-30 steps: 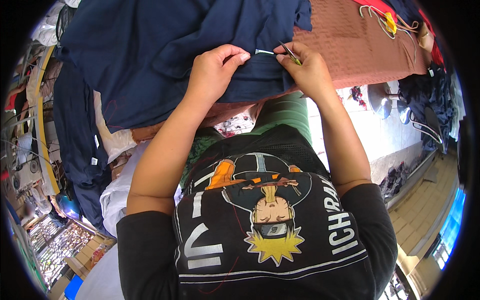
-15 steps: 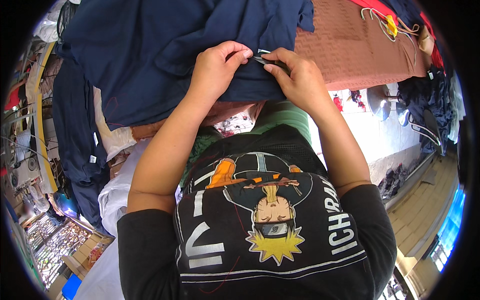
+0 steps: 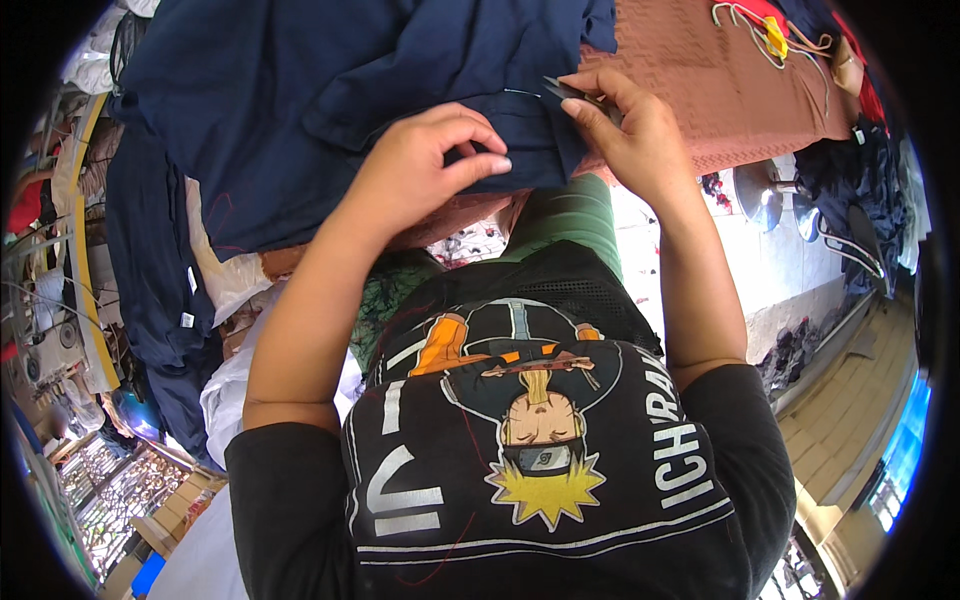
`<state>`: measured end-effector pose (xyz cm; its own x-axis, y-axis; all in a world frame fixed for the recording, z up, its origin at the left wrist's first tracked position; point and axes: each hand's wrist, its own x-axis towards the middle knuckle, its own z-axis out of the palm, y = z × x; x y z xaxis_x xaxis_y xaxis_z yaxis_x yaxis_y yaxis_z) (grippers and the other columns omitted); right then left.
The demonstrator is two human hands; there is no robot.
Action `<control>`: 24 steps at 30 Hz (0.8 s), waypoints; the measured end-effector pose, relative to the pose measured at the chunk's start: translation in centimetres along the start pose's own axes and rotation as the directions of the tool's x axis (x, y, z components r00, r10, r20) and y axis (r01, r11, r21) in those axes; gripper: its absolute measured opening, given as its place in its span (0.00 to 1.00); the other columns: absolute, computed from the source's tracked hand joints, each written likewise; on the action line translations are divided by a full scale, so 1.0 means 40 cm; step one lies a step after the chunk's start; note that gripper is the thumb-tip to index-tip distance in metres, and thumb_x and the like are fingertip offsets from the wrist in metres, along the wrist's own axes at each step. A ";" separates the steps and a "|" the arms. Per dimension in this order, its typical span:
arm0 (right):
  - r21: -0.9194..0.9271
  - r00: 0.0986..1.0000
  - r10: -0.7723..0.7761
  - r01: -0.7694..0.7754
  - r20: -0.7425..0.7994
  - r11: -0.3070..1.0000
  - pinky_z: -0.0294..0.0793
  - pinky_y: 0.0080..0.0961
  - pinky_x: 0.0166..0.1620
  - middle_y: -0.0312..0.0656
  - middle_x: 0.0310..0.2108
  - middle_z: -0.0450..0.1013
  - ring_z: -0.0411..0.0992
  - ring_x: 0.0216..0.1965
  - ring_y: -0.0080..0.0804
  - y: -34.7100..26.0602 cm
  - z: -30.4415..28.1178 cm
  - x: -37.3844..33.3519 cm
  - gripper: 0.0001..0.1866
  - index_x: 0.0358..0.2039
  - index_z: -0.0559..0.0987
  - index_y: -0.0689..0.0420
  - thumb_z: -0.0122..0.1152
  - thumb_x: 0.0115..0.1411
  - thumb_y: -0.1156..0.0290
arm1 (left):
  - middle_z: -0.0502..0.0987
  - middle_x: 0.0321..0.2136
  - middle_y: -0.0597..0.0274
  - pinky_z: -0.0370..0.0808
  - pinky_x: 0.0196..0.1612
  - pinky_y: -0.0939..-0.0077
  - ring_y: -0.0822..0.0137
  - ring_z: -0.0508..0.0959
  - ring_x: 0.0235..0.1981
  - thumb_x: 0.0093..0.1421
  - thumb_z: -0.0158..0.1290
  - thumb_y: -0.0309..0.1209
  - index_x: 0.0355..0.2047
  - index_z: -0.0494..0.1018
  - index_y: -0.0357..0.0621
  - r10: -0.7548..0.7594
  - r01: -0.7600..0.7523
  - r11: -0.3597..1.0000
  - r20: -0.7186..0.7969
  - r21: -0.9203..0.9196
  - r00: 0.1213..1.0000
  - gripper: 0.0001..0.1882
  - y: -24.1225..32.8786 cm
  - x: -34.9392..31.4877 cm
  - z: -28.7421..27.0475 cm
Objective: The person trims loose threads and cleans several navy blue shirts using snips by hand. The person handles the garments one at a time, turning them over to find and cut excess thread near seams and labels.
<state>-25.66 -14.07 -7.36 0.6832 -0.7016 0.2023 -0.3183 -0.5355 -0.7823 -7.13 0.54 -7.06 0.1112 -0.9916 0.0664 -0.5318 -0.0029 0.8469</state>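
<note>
Cluttered with piled garments, the work surface lay under a spread of rust-brown knit cloth (image 3: 700, 70) at the far right, and over it the navy garment (image 3: 330, 110) covered most of the far left and middle. At the grip, the left hand (image 3: 425, 170) was closed, thumb pressed to the fingertips, pinching a fold of the navy garment near its near hem. The right hand (image 3: 635, 130) was also pressed together, nipping a small dark tool (image 3: 565, 88), seemingly a thread snip, at the garment's right edge. A second before, a pale thread had been stretched between the two hands; half a second before, the hands had met; at this moment no thread showed, and the left hand had slid nearer and leftward while the right stayed at the hem. That suggested the loose thread had been cut and the seam was being checked. Further right hung cords with a yellow tag (image 3: 775, 35); beyond the left edge stood a sewing machine (image 3: 45, 350).
</note>
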 end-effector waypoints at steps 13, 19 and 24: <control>0.220 0.976 0.193 -0.211 0.099 0.952 0.74 0.25 0.38 0.40 0.31 0.79 0.76 0.32 0.29 0.076 -0.013 -0.005 0.14 0.44 0.79 0.58 0.63 0.59 0.66 | 0.80 0.39 0.55 0.72 0.48 0.73 0.66 0.78 0.42 0.55 0.58 0.25 0.30 0.78 0.34 -0.030 0.033 0.997 0.032 -0.074 0.999 0.06 0.044 -0.138 -0.105; 0.239 0.993 0.110 -0.097 -0.038 0.966 0.73 0.20 0.35 0.37 0.28 0.77 0.73 0.30 0.21 0.101 -0.027 0.033 0.13 0.43 0.80 0.59 0.64 0.58 0.68 | 0.80 0.26 0.48 0.74 0.34 0.68 0.56 0.81 0.30 0.48 0.66 0.31 0.32 0.80 0.38 -0.926 0.550 0.056 -0.163 0.833 0.341 0.12 -0.090 -0.623 -0.360; 0.106 0.999 -0.028 0.032 -0.041 0.994 0.73 0.24 0.40 0.39 0.32 0.76 0.74 0.34 0.28 0.036 0.046 0.046 0.17 0.41 0.80 0.58 0.69 0.53 0.65 | 0.80 0.31 0.48 0.74 0.40 0.65 0.51 0.80 0.37 0.54 0.61 0.35 0.31 0.79 0.37 -0.848 0.777 0.166 -0.315 0.607 0.427 0.12 0.025 -0.518 -0.351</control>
<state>-23.66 -15.26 -9.21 0.6644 -0.7050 0.2480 -0.2244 -0.5047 -0.8336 1.84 22.89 -0.16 0.7625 -0.3797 -0.5238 -0.5112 -0.8499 -0.1280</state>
